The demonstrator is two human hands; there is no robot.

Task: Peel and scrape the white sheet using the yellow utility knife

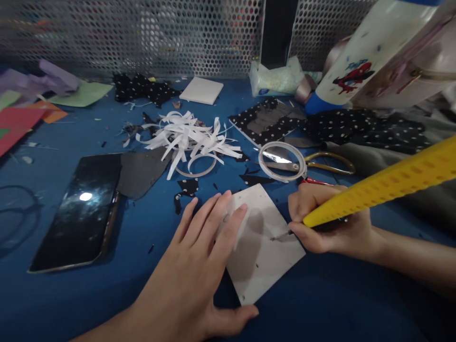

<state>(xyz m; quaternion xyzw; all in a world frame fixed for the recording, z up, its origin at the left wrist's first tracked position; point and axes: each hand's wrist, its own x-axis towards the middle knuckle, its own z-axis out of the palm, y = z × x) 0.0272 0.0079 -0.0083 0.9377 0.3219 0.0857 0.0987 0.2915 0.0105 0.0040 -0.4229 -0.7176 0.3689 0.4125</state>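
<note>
My left hand (199,266) lies flat with fingers stretched out, pressing on the left part of a white square card (265,256) on the blue table. My right hand (327,223) is closed in a writing grip on a thin dark-tipped tool (281,235), perhaps a pen or blade, whose tip touches the card's right side. A yellow perforated ruler (384,183) crosses in front of that hand, close to the camera; what holds it is hidden.
A black phone (80,209) lies left. Curled white paper strips (188,137), tape rings (281,161), gold-handled scissors (331,164), black dotted fabric (366,128), coloured paper (21,118) and a printed bottle (363,61) lie behind. A mesh panel (142,33) closes the back.
</note>
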